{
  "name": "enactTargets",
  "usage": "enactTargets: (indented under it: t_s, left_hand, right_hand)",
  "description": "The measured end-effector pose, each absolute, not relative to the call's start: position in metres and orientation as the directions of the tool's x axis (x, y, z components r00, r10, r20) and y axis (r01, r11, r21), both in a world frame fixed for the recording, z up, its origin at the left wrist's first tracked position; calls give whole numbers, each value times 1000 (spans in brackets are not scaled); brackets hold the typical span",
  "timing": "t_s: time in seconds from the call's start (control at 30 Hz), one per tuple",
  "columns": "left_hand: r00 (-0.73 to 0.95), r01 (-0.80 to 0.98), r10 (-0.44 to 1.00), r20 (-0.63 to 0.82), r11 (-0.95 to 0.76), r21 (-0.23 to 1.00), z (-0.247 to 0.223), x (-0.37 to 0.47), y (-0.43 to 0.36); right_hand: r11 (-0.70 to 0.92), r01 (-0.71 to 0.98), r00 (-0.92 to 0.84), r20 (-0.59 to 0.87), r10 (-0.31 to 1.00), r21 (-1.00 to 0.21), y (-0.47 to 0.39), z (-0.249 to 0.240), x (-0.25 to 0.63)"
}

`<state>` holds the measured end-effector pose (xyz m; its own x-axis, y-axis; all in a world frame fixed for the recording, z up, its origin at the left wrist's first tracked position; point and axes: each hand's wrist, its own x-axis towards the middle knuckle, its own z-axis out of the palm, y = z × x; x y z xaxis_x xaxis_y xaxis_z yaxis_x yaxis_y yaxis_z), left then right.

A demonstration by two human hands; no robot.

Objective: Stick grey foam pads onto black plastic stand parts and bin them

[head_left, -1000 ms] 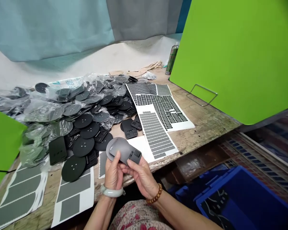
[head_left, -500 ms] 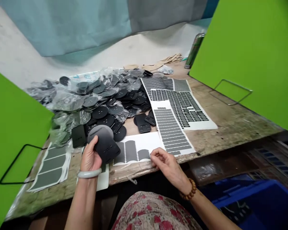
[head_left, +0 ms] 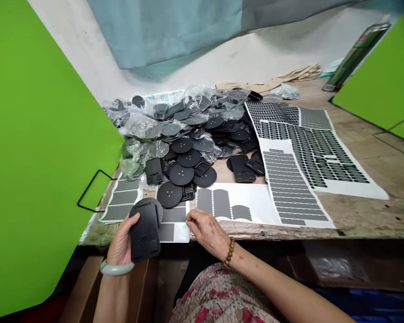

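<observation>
My left hand (head_left: pixel 121 242) grips a black folding stand (head_left: pixel 144 237), a rectangular slotted plate with a round disc behind it. It is held in front of the table's edge, thumb on the plate's side. My right hand (head_left: pixel 207 231) is closed in a pinch at the right edge of a sheet of grey stickers (head_left: pixel 173 215); whether anything is between its fingertips is hidden. Just right of those fingers lies another sticker sheet (head_left: pixel 222 204) with a few grey pieces left on white backing. Black round discs (head_left: pixel 169 194) lie piled beyond both hands.
Plastic-wrapped black parts (head_left: pixel 148 121) heap up at the back. Larger sheets of strips (head_left: pixel 291 188) and small black labels (head_left: pixel 316 152) cover the right side. Green panels (head_left: pixel 37 157) stand at both sides. A spray can (head_left: pixel 357 54) leans at the back right.
The view has turned left, so the table's contents appear farther right. My left hand has turned the stand more upright. My right hand has moved left along the sheets, still pinched.
</observation>
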<state>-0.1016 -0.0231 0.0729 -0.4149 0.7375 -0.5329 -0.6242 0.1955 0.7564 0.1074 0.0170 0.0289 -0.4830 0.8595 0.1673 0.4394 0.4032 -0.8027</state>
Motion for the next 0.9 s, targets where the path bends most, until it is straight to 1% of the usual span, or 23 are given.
enactTargets:
  t_s: [0.07, 0.17, 0.33, 0.47, 0.6, 0.77, 0.9]
  left_hand:
    - [-400, -633, 725, -561, 225, 741, 64, -109, -34]
    - [-379, -626, 732, -566, 247, 739, 52, -114, -43]
    - [-336, -601, 757, -560, 286, 747, 41, -112, -45]
    - [-301, -574, 770, -562, 324, 752, 32, -109, -41]
    - [-339, -545, 749, -569, 337, 768, 25, -109, -39]
    - [-339, -533, 747, -572, 348, 771, 22, -110, -39]
    - [-347, -533, 745, -570, 344, 773, 23, -109, -40]
  right_hand:
    - [429, 466, -511, 161, 845, -774, 16, 28, 97]
    - [468, 522, -543, 146, 827, -713, 14, 24, 83]
    - [495, 634, -541, 116, 833, -594, 15, 16, 67]
    - [530, 660, -559, 122, 820, -533, 17, 11, 63]
    - [526, 670, -559, 111, 822, -524, 18, 11, 61]
    - [461, 682, -532, 48, 846, -568, 23, 12, 59]
    - [432, 684, -517, 28, 856, -588, 25, 12, 58]
